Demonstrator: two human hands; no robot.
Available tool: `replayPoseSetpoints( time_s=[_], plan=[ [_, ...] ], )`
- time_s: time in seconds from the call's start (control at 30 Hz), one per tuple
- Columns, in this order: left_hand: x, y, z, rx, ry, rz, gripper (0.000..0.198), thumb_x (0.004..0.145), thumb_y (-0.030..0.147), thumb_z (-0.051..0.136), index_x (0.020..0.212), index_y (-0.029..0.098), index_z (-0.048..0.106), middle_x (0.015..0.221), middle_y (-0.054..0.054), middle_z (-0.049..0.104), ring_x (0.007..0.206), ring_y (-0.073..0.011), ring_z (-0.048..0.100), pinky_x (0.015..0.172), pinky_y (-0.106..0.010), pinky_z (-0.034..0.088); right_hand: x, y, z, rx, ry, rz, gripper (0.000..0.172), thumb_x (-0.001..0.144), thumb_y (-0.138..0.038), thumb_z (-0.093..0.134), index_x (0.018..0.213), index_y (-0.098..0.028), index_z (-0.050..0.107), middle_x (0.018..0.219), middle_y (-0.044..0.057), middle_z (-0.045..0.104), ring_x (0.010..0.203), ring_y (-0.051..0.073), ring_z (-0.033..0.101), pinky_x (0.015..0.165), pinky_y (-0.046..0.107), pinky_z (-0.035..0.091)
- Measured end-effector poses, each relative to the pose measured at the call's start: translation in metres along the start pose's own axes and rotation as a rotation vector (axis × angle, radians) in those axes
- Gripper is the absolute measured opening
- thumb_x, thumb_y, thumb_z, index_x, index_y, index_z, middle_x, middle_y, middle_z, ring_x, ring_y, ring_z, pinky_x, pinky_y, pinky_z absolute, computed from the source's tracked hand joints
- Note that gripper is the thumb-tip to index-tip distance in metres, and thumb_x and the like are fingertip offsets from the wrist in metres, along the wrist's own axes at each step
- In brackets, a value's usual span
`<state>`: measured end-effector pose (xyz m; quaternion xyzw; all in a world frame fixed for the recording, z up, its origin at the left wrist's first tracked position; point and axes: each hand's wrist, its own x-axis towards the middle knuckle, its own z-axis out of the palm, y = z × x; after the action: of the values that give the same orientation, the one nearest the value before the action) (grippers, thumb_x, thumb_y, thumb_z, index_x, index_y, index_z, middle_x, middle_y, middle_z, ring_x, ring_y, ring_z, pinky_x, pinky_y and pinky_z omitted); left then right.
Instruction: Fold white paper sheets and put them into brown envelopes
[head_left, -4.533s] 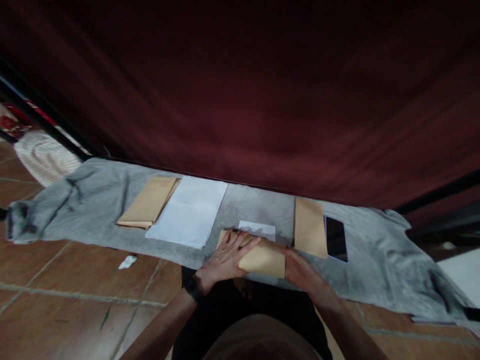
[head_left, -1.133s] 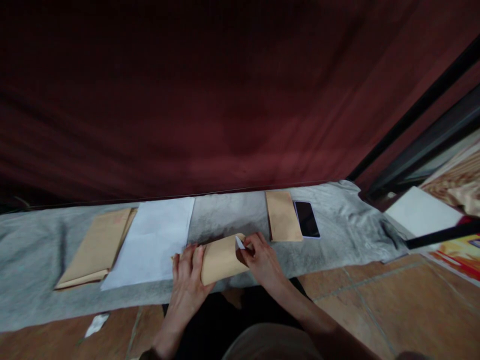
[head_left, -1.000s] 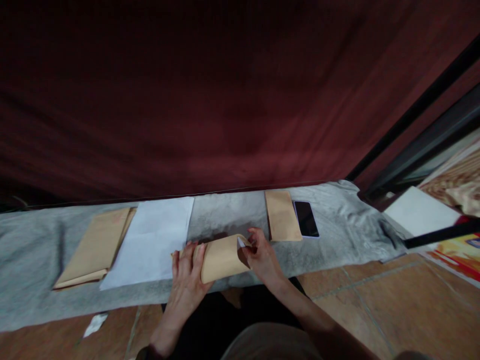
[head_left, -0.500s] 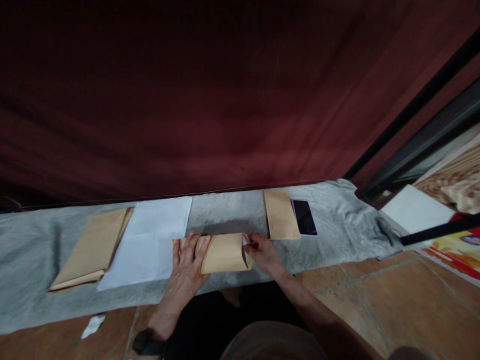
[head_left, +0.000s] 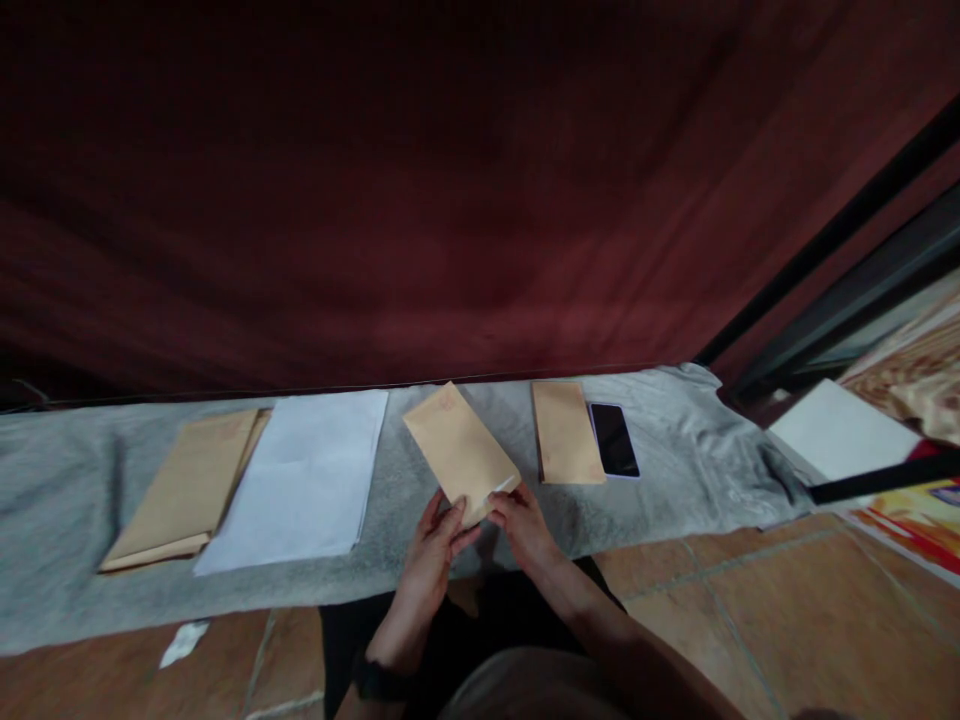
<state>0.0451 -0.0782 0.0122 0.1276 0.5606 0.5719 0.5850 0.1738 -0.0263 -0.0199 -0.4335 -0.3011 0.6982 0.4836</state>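
A brown paper envelope is tilted between my two hands, its lower end toward me and its far corner pointing at the red curtain. My left hand grips the lower left edge, thumb on top. At the lower right corner, my right hand pinches the envelope's open end, where a bit of white shows. To the right lies another brown envelope. On the left rests a stack of white paper, beside some larger brown envelopes.
A grey cloth covers the long narrow surface. Next to the right-hand envelope lies a phone. A dark red curtain hangs behind. A white scrap lies on the tiled floor, and a black bar crosses at right.
The envelope has turned from lying sideways to pointing away from me. My left hand has moved right, from pressing flat on it to gripping its lower edge. My right hand stays at the open end.
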Motion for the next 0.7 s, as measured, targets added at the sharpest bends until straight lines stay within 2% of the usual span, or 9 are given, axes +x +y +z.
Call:
replayPoseSetpoints(
  time_s=[0.1, 0.17, 0.23, 0.3, 0.37, 0.47, 0.57, 0.63, 0.7],
  plan=[
    [0.008, -0.003, 0.004, 0.058, 0.011, 0.060, 0.078, 0.062, 0.037, 0.090, 0.130, 0.017, 0.058, 0.100, -0.009, 0.076, 0.086, -0.0237, 0.074, 0.066, -0.029, 0.060, -0.001, 0.001, -0.006, -0.051, 0.004, 0.022, 0.039, 0.065, -0.037, 0.078, 0.100, -0.023, 0.068, 0.093, 0.003, 0.074, 0.086, 0.022, 0.070, 0.072, 0.032, 0.058],
    [0.016, -0.004, -0.001, 0.141, 0.003, 0.066, 0.083, 0.062, 0.038, 0.088, 0.135, 0.016, 0.055, 0.094, -0.007, 0.076, 0.081, -0.0219, 0.073, 0.060, -0.026, 0.057, 0.000, 0.000, -0.014, -0.169, -0.008, 0.011, 0.037, 0.069, -0.040, 0.074, 0.100, -0.021, 0.067, 0.090, 0.005, 0.073, 0.082, 0.023, 0.070, 0.068, 0.034, 0.060],
    [0.023, -0.003, -0.008, 0.249, 0.005, 0.066, 0.084, 0.065, 0.039, 0.083, 0.139, 0.016, 0.051, 0.089, -0.004, 0.074, 0.073, -0.0192, 0.071, 0.054, -0.024, 0.053, 0.003, -0.001, -0.025, -0.317, 0.013, -0.061, 0.037, 0.075, -0.041, 0.067, 0.106, -0.020, 0.065, 0.094, 0.007, 0.072, 0.083, 0.025, 0.070, 0.071, 0.038, 0.061],
    [0.029, -0.001, -0.014, 0.352, 0.017, 0.074, 0.086, 0.069, 0.039, 0.079, 0.144, 0.016, 0.045, 0.081, 0.000, 0.071, 0.061, -0.0153, 0.066, 0.050, -0.023, 0.048, 0.004, -0.004, -0.035, -0.532, 0.046, -0.248, 0.039, 0.084, -0.036, 0.060, 0.118, -0.020, 0.062, 0.110, 0.011, 0.070, 0.098, 0.027, 0.069, 0.084, 0.043, 0.061],
    [0.034, 0.000, -0.019, 0.413, 0.020, 0.084, 0.087, 0.072, 0.038, 0.075, 0.148, 0.016, 0.040, 0.074, 0.003, 0.068, 0.050, -0.0118, 0.059, 0.046, -0.022, 0.044, 0.004, -0.008, -0.042, -0.830, 0.002, -0.492, 0.043, 0.092, -0.029, 0.052, 0.133, -0.022, 0.057, 0.131, 0.013, 0.063, 0.120, 0.027, 0.062, 0.101, 0.046, 0.055],
    [0.038, 0.003, -0.027, 0.482, 0.006, 0.087, 0.086, 0.075, 0.038, 0.073, 0.150, 0.015, 0.038, 0.071, 0.004, 0.066, 0.045, -0.0107, 0.054, 0.044, -0.022, 0.042, 0.003, -0.015, -0.045, -1.249, -0.259, -0.730, 0.046, 0.098, -0.022, 0.047, 0.144, -0.025, 0.051, 0.148, 0.010, 0.055, 0.138, 0.024, 0.050, 0.116, 0.047, 0.043],
    [0.038, 0.007, -0.037, 0.721, 0.052, 0.169, 0.072, 0.081, 0.035, 0.066, 0.147, 0.015, 0.044, 0.071, 0.002, 0.067, 0.052, -0.0156, 0.061, 0.051, -0.027, 0.049, 0.003, -0.017, -0.042, -1.481, -0.466, -0.820, 0.045, 0.101, -0.023, 0.050, 0.146, -0.025, 0.051, 0.152, 0.008, 0.053, 0.141, 0.024, 0.047, 0.121, 0.050, 0.036],
    [0.039, 0.011, -0.042, 0.962, 0.153, 0.334, 0.059, 0.088, 0.035, 0.059, 0.142, 0.014, 0.050, 0.081, -0.004, 0.070, 0.069, -0.0217, 0.068, 0.064, -0.034, 0.056, 0.004, -0.017, -0.040, -1.548, -0.495, -0.835, 0.044, 0.102, -0.025, 0.051, 0.145, -0.024, 0.052, 0.153, 0.007, 0.053, 0.141, 0.024, 0.048, 0.121, 0.051, 0.034],
    [0.045, 0.015, -0.038, 1.167, 0.221, 0.562, 0.050, 0.094, 0.035, 0.050, 0.139, 0.014, 0.055, 0.103, -0.012, 0.071, 0.094, -0.0271, 0.070, 0.083, -0.043, 0.057, 0.004, -0.015, -0.039, -1.572, -0.482, -0.836, 0.042, 0.102, -0.025, 0.051, 0.144, -0.024, 0.053, 0.153, 0.007, 0.052, 0.140, 0.024, 0.048, 0.121, 0.050, 0.034]
  ],
)
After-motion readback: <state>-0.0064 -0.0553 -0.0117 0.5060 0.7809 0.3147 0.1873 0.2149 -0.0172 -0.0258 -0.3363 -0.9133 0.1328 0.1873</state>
